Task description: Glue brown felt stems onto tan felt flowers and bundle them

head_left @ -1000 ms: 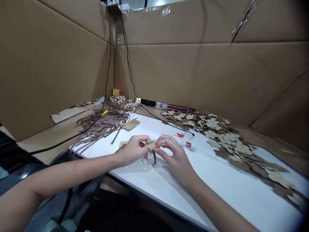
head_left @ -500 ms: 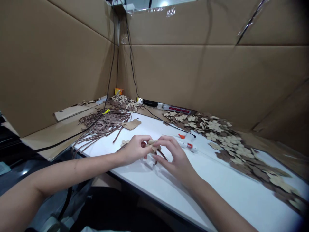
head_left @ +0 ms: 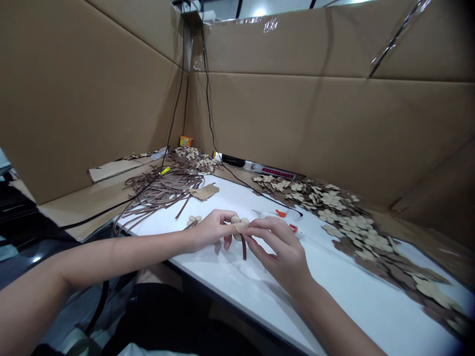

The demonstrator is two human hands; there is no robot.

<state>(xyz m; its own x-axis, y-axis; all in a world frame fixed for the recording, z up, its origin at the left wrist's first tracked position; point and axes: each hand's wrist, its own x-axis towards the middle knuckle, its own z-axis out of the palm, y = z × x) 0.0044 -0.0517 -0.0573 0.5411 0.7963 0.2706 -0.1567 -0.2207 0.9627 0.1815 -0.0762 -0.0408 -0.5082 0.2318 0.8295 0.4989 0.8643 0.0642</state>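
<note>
Between my two hands, above the white table top, is a small beige flower-shaped piece [head_left: 240,223] with rounded petals. A brown strip [head_left: 244,248] hangs down from beneath it. My left hand [head_left: 215,228] pinches the flower piece at its left side between thumb and fingers. The fingertips of my right hand [head_left: 280,242] are closed on its right edge. Just behind my left wrist, another beige flower piece [head_left: 194,219] with a dark strip lies on the table, partly covered by the hand.
A heap of brown strips [head_left: 163,185] lies at the left, beside a brown scrap [head_left: 205,192]. Beige and brown flower pieces [head_left: 345,212] spread along the right. Behind my right hand is an orange-tipped tool [head_left: 281,213]. A black cable [head_left: 237,177] crosses the table; cardboard walls [head_left: 297,118] enclose it.
The flower piece has turned so its petals face up more, and the brown strip now hangs straight down. My right hand has shifted slightly right and lower. The view has moved a little.
</note>
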